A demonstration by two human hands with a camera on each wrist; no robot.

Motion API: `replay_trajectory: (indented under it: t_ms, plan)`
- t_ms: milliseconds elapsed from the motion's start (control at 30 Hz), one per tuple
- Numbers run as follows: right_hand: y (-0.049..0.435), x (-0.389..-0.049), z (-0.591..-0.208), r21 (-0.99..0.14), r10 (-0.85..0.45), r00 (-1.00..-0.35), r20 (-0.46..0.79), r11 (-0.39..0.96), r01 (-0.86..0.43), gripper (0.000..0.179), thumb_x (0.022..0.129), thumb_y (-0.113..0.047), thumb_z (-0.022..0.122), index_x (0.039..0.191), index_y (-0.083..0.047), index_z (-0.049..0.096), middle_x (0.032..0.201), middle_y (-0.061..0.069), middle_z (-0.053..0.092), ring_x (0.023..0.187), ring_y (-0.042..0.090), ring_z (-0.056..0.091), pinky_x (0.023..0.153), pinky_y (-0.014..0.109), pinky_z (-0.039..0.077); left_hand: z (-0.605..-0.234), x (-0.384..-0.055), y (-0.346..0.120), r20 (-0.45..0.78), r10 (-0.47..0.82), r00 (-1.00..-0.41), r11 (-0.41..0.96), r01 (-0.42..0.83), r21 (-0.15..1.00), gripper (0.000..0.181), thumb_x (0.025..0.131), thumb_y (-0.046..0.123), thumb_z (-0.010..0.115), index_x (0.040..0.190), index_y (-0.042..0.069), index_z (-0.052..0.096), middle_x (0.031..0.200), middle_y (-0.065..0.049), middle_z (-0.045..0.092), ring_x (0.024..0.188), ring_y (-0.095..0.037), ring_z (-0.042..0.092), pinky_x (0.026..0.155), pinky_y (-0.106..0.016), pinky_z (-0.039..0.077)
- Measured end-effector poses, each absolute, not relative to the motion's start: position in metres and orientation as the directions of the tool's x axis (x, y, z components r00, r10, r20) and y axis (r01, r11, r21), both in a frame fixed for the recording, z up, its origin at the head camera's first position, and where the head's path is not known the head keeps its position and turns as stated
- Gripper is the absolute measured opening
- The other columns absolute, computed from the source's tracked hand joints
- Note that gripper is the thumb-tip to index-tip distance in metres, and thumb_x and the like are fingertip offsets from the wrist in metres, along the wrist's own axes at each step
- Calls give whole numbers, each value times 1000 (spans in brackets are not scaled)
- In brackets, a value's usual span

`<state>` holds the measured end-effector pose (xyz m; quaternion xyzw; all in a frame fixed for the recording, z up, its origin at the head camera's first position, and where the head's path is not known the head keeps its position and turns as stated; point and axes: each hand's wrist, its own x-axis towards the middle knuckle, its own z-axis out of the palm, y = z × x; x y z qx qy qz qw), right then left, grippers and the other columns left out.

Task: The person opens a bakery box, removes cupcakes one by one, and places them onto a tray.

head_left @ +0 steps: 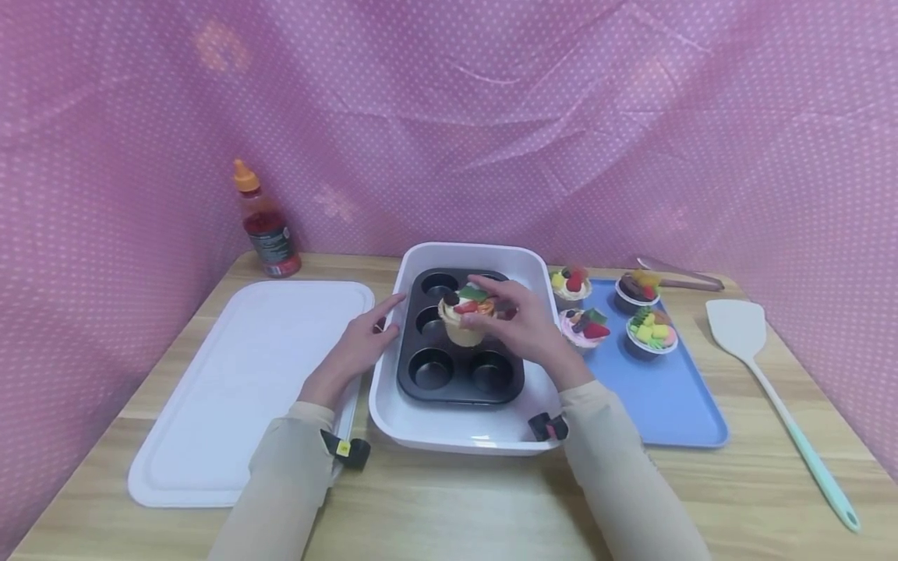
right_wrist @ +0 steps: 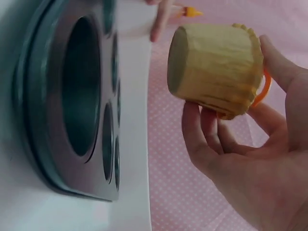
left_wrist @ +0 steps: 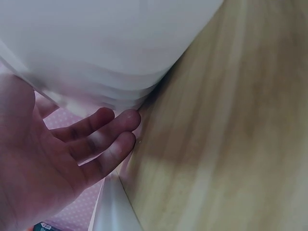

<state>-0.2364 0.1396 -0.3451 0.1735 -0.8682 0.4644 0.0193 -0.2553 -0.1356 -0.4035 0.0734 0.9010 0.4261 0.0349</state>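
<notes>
My right hand holds a cupcake with a pale yellow cup between thumb and fingers. Cream, fruit pieces and a green leaf top it. It hangs over the black muffin tin; in the right wrist view the cup's base is raised clear of the wells. The tin's visible wells hold nothing. It lies inside a white rectangular tub. At the tub's left rim is my left hand, fingers loosely extended along the outer wall, as the left wrist view shows.
Right of the tub, a blue tray bears several cupcakes. Beyond lie metal tongs and a spatula with a mint handle. On the left are a white cutting board and a sauce bottle. Pink dotted cloth hangs behind.
</notes>
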Motion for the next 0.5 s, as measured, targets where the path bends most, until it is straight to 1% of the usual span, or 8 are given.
replay_trajectory:
  t_ms: [67,167,300,367,433,500]
  plan:
    - [143,-237,-342,-817,-241,-948,207,491,-303,67,85,-36,80,147,-28,55,141,5,59,118,25,51,102,48,49,-403,-255,-136,-11,164,-986,625,96,775,58,101,28,48,157,35,36,113,-17,62,101,-29,57,90,-45,51]
    - [149,-238,-337,-843,-179,-954,241,448,-297,65,87,-36,78,147,-27,55,142,5,59,119,25,54,101,47,51,-403,-255,-135,-20,167,-986,623,90,777,58,101,28,48,157,36,36,114,-16,62,101,-29,57,89,-43,51]
    - [158,-237,-329,-850,-131,-949,288,420,-316,61,90,-34,76,147,-24,55,139,8,62,119,25,57,100,45,52,-404,-255,-135,-27,170,-985,624,86,777,58,101,28,49,157,37,36,112,-16,62,100,-28,57,86,-41,52]
    - [162,-235,-326,-841,-112,-939,326,419,-342,59,90,-32,76,146,-22,56,135,9,65,117,23,59,95,39,53,-405,-255,-136,-31,170,-985,624,84,777,58,101,28,50,157,38,36,112,-16,62,99,-28,58,84,-40,52]
    - [167,-234,-322,-840,-96,-930,354,405,-361,59,91,-30,76,145,-22,57,133,9,66,116,20,59,94,33,53,-406,-255,-136,-28,171,-985,623,86,777,58,101,28,50,156,38,36,111,-16,62,99,-28,58,84,-39,53]
    - [171,-233,-317,-843,-82,-922,378,382,-380,57,91,-28,76,145,-21,57,129,10,66,112,17,59,90,25,53,-405,-254,-136,-33,167,-985,622,79,779,58,101,29,50,156,39,35,111,-15,63,99,-27,59,84,-39,53]
